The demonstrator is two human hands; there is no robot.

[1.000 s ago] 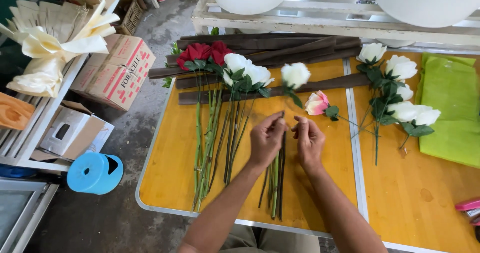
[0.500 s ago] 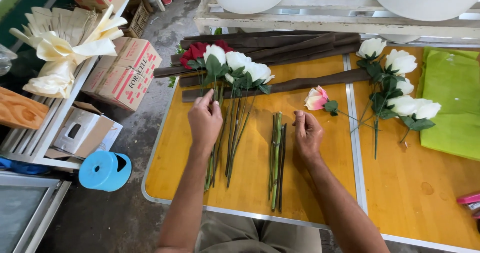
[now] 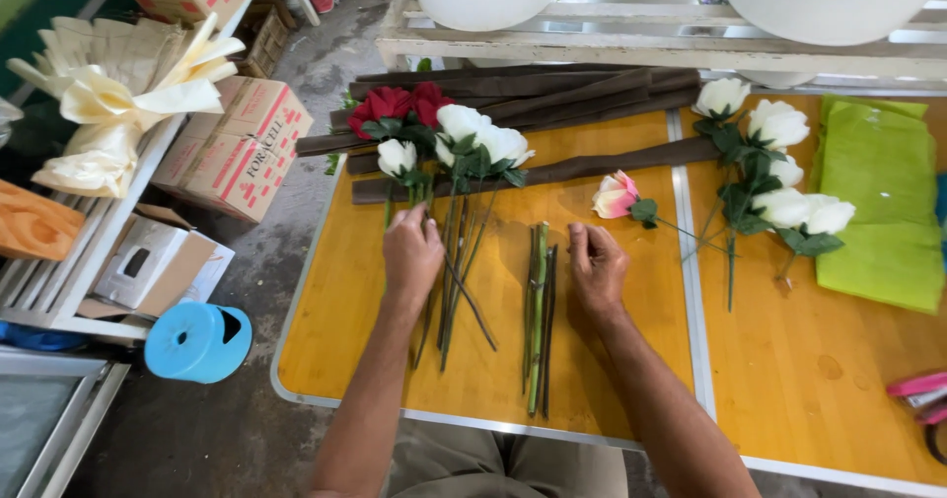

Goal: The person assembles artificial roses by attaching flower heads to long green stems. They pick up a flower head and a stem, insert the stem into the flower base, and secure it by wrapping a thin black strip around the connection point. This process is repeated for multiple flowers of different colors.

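Observation:
My left hand (image 3: 411,251) lies palm down on the stems of a bunch of artificial roses (image 3: 449,138), red and white, spread on a yellow table (image 3: 326,301). My right hand (image 3: 596,266) rests on the table, fingers loosely curled, just right of a small bundle of bare green stems (image 3: 538,306); whether it touches them I cannot tell. A single pink rose (image 3: 617,196) lies just beyond the right hand.
Long dark brown wrapped rods (image 3: 552,94) lie across the back of the table. White roses (image 3: 779,177) and folded green sheets (image 3: 878,202) sit on the right. Cardboard boxes (image 3: 237,143), cream paper flowers (image 3: 109,104) and a blue tape dispenser (image 3: 197,340) are on the left.
My left hand moved from the middle, where both hands met, left onto the rose bunch stems. The white rose once near the middle now lies with that bunch. My right hand lowered beside the bare stems.

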